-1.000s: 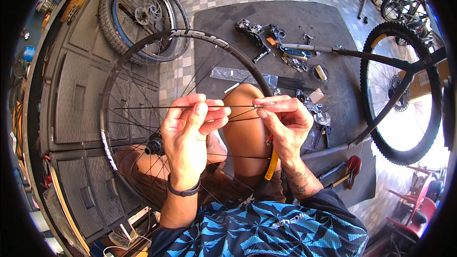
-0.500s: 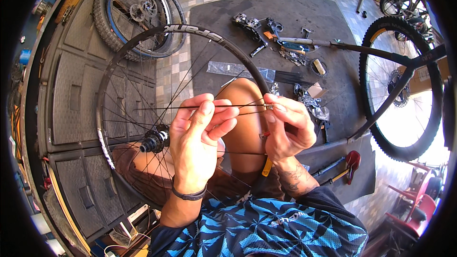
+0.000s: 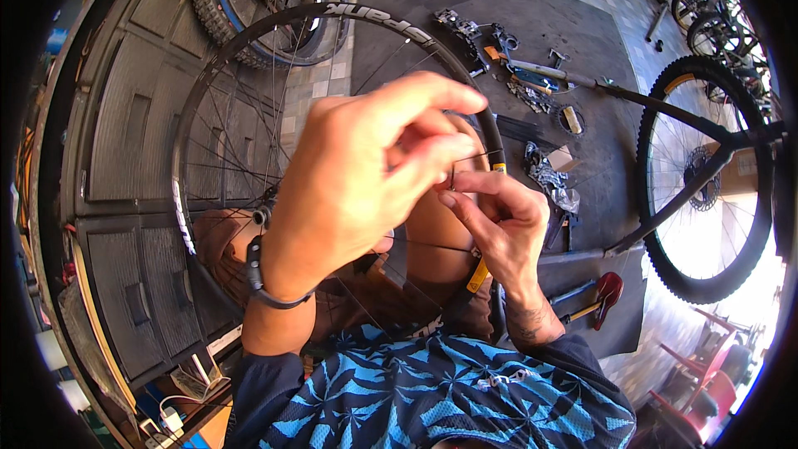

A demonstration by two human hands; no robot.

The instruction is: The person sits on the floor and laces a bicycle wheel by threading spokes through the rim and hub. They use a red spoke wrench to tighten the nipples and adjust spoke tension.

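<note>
A bicycle wheel rests across my lap, its black rim (image 3: 363,12) curving around my knee and its hub (image 3: 263,216) partly covered by my left wrist. My left hand (image 3: 341,191) is raised high over the spokes, its thumb and fingers closed together. A thin dark spoke end (image 3: 490,154) sticks out past those fingertips toward the rim. Just below, my right hand (image 3: 505,220) pinches a tiny dark piece (image 3: 453,180) between thumb and forefinger, touching or nearly touching the left fingertips. The fingers hide most of that piece.
Dark drawer units (image 3: 125,141) stand at left, with another wheel (image 3: 218,0) leaning behind them. Bike parts (image 3: 532,91) lie on the black mat (image 3: 399,2). A bike frame (image 3: 665,108) with a wheel (image 3: 657,224) stands at right, near a red saddle (image 3: 609,289).
My left hand has lifted and turned over toward my right hand, coming closer to the camera. The right hand has shifted slightly left and down. The view has tilted slightly.
</note>
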